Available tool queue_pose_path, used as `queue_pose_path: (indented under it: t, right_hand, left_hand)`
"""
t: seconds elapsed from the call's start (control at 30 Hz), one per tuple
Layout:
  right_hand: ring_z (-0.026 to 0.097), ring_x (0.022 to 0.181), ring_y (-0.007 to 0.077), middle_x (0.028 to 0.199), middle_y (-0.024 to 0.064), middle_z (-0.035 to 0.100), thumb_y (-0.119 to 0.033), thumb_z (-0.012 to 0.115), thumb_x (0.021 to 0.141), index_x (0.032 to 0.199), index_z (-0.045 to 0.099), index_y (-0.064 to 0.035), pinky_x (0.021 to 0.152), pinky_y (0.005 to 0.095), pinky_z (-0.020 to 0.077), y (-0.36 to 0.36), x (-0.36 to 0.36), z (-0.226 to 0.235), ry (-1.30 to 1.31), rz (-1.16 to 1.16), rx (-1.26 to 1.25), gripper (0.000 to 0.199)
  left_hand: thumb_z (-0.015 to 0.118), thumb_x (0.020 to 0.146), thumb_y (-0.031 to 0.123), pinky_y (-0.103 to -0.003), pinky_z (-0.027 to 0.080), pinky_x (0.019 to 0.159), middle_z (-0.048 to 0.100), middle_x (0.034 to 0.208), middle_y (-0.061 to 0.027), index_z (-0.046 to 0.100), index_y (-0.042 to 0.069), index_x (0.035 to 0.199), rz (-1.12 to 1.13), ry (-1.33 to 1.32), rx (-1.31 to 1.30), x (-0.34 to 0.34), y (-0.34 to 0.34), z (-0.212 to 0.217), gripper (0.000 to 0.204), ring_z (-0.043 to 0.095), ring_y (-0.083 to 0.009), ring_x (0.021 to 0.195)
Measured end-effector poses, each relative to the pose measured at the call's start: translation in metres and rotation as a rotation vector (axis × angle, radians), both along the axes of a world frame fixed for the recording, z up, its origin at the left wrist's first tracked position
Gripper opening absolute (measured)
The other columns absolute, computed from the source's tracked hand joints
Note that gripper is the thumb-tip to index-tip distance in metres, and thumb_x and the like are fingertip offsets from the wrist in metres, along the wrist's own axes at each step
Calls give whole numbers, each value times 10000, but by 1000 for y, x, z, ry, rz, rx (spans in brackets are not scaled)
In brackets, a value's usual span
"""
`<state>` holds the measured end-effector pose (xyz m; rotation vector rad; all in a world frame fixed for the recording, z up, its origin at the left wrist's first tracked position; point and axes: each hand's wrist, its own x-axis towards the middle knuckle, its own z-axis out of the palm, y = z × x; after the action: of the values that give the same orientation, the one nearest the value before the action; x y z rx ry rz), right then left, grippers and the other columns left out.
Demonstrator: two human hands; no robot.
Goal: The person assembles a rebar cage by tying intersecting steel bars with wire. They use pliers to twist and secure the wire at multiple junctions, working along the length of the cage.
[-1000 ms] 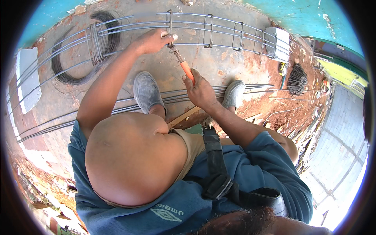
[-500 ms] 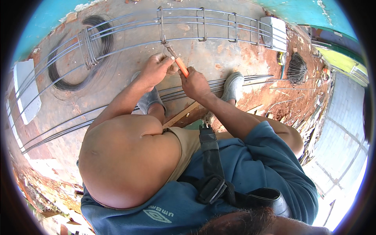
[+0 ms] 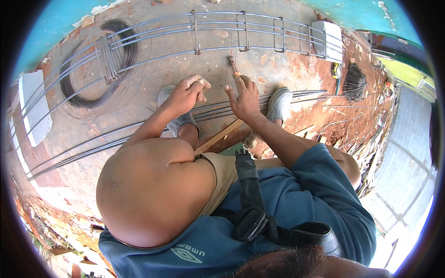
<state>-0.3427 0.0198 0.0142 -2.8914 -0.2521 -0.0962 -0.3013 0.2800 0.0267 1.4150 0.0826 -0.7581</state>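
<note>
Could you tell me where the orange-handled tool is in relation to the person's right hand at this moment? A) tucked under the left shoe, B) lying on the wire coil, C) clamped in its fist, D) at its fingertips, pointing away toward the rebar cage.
D: the orange-handled tool lies just beyond the right hand, whose spread fingers reach its handle end, short of the rebar cage.

We see a small tool (image 3: pixel 233 66) w/ orange handle & rusty metal head, lying tilted just past the right-hand fingertips (image 3: pixel 237 79), handle end nearest them, head pointing away twd the rebar cage (image 3: pixel 241 32); contact w/ the fingers unclear. Cage: long grey steel bars w/ rectangular stirrups standing upright, lying across the concrete well beyond both sets of fingers. Something thin, prob. wire, pinched in the left-hand fingers (image 3: pixel 199 84), too small to tell. Loose bars (image 3: pixel 296 96) run just under the fingers.
</note>
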Motion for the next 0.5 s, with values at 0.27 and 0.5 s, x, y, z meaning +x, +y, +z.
queue_pose_path:
  t: [0.27, 0.5]
  right_hand:
    - [703, 848, 135, 1032, 72, 741, -375, 527, 1181, 1403, 616, -54, 781, 328, 606, 54, 31, 83, 1480, -524, 1796, 400]
    - [487, 653, 75, 953, 5, 636, -275, 528, 1172, 1434, 573, -55, 548, 252, 414, 65, 68, 103, 1422, -685, 1898, 345]
  left_hand:
    - [467, 1172, 282, -308, 438, 692, 537, 783, 12, 706, 31, 1138, 164, -448, 66, 34, -11, 39, 349, 489, -103, 741]
    - [509, 1163, 319, -296, 448, 848, 630, 953, 27, 734, 27, 1194, 242, -378, -147, 48, -16, 60, 369, 537, -83, 916]
